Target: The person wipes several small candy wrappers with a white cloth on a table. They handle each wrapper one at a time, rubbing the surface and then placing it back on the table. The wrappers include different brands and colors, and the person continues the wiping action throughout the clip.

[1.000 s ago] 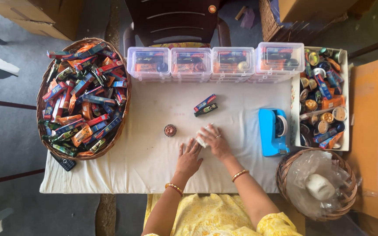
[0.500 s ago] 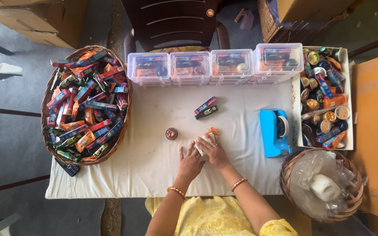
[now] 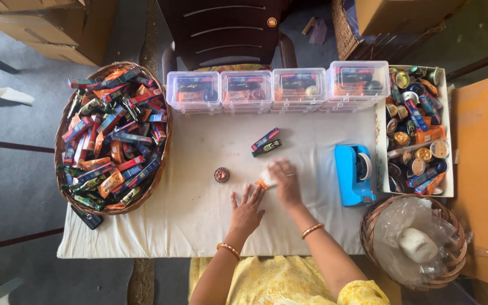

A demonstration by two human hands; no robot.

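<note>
- The right hand point(image 3: 285, 179) lies palm down near the middle of the table point(image 3: 187, 209), its fingers curled over a small white and orange packet point(image 3: 264, 182); only the packet's orange end shows at the hand's 9 o'clock side.
- The left hand point(image 3: 248, 208) rests flat on the cloth at 7 o'clock from the packet, fingers spread and grasping nothing; its fingertips come just beside the packet's orange end.
- A small round dark thing point(image 3: 221, 175) sits at 9 o'clock from the packet, apart from both hands.
- Two short sticks point(image 3: 266, 142) lie side by side at 12 o'clock from the right hand.
- A blue tape dispenser point(image 3: 354, 173) stands at 3 o'clock from the right hand.
- Four clear lidded boxes point(image 3: 278, 88) line the far edge.
- A big basket point(image 3: 111, 137) of wrapped bars fills the 9 o'clock end.
</note>
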